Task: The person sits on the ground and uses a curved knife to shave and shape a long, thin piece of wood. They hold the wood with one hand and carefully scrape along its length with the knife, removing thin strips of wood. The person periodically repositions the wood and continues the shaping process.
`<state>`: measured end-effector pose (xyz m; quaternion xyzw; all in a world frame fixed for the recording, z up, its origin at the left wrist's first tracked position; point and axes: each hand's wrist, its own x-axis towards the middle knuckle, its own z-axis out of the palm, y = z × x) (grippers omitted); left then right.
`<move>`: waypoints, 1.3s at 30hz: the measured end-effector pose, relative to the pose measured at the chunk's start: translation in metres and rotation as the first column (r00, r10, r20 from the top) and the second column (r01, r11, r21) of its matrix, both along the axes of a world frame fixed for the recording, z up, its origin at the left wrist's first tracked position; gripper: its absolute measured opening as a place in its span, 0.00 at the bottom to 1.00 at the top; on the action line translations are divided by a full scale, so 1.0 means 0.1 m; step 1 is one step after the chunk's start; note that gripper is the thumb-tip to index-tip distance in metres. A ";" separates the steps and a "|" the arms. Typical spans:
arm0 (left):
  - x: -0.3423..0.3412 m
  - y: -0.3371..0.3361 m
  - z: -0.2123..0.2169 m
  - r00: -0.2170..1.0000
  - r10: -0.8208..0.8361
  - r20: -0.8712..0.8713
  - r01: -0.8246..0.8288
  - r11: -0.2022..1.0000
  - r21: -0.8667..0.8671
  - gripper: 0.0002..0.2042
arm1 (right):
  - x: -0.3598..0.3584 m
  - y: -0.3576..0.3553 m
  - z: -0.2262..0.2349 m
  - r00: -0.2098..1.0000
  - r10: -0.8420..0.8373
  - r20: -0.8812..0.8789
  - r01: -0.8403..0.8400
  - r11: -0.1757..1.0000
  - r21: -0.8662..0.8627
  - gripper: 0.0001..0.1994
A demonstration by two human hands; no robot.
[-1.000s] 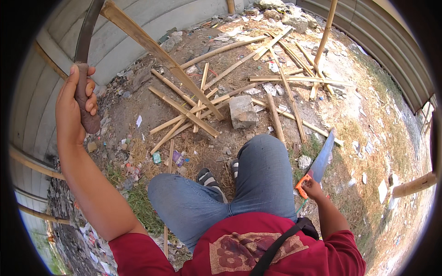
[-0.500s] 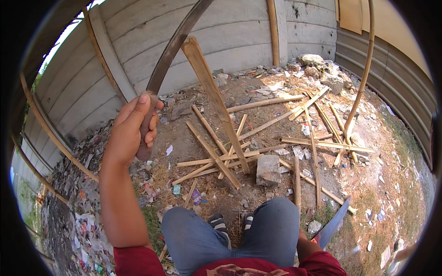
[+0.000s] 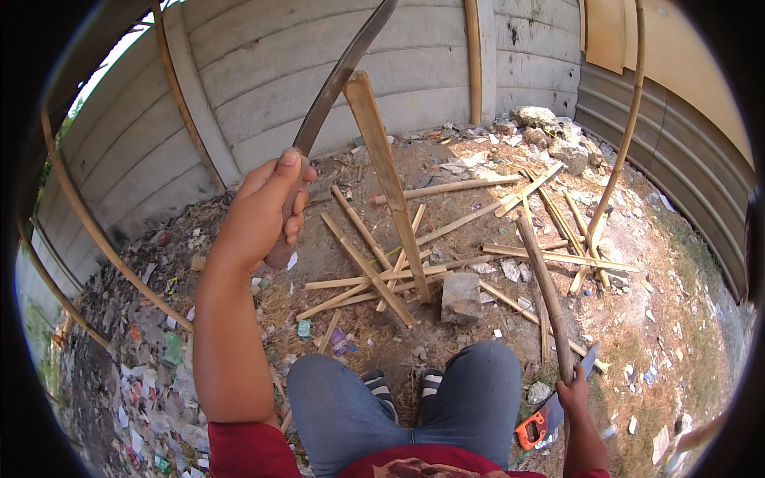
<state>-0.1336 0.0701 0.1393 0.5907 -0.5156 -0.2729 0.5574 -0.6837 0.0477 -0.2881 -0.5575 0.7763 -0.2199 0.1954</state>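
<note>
Toward the left of the frame, the left hand (image 3: 269, 199) is clenched round the brown handle of a long, dark, curved steel machete (image 3: 338, 86), its blade slanting to the top edge. Just right of it, a pale split-bamboo slat (image 3: 388, 171) stands tilted on end, its top at the blade; whether they touch I cannot tell. Neither hand grips this slat, so an off-centre knock could topple it or let the edge skid towards the blue denim-clad knees (image 3: 482, 386) at lower centre. Beside its foot, mid-frame, sits a rough grey concrete block (image 3: 460, 299). At lower right, the right hand (image 3: 572, 392) grasps a round brown wooden stick (image 3: 543, 279); a slack hold could let it strike the leg. An orange-handled handsaw (image 3: 551, 413) lies close by, where a lowered wrist could catch its blade.
</note>
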 end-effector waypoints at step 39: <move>0.12 -0.02 0.10 0.999 -0.009 -0.049 0.010 1.000 0.028 0.24 | 1.29 -0.31 4.94 0.692 0.503 -0.518 -0.722 0.464 -0.513 0.35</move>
